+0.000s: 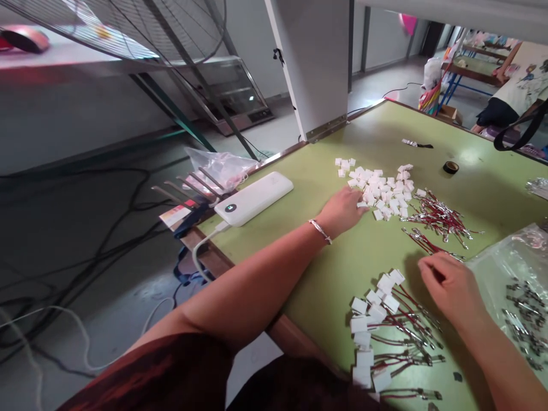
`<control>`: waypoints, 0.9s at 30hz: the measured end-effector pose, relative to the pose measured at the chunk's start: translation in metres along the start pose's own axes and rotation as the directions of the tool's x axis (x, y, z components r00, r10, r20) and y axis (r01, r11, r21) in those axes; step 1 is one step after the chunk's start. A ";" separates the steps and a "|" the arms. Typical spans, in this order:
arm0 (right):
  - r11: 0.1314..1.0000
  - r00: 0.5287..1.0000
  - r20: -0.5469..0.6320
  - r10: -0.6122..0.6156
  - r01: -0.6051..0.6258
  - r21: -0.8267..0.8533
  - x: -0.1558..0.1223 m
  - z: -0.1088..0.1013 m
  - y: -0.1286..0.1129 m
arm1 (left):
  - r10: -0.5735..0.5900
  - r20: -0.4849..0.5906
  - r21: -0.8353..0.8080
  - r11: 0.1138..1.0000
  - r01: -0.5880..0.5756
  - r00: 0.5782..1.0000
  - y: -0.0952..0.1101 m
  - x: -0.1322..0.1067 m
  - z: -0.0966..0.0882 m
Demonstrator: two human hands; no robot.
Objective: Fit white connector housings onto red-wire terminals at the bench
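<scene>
At the near left edge of a loose pile of white plastic connector housings, my left hand has its fingertips closed on one housing. My right hand is curled above the table, and whatever its fingers may hold is hidden. Just beyond it lie a few dark red wires with metal ends, and behind these a larger heap of such wires. Between my arms rests a group of white housings with wires fitted into them, wire ends pointing right.
A white power bank with a cable lies along the table's left edge, beside a router with antennas. A clear bag of metal-ended parts is at right. A tape roll sits farther back. Another person is at far right.
</scene>
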State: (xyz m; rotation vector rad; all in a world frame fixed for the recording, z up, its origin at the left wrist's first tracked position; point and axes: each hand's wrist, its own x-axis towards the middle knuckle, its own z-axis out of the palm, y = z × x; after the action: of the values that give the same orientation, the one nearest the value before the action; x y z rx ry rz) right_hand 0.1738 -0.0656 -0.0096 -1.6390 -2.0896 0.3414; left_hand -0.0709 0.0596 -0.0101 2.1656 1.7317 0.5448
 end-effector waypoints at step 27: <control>0.967 0.971 0.095 0.220 -0.204 -0.151 0.007 0.005 0.000 | 0.154 0.619 -0.786 0.109 0.609 0.770 0.042 -0.034 0.017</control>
State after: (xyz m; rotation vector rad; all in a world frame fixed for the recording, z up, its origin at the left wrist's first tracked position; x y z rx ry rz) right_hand 0.1699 -0.0585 -0.0130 -1.9769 -2.0614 0.3693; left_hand -0.0337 0.0169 -0.0086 0.7948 0.7918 0.5813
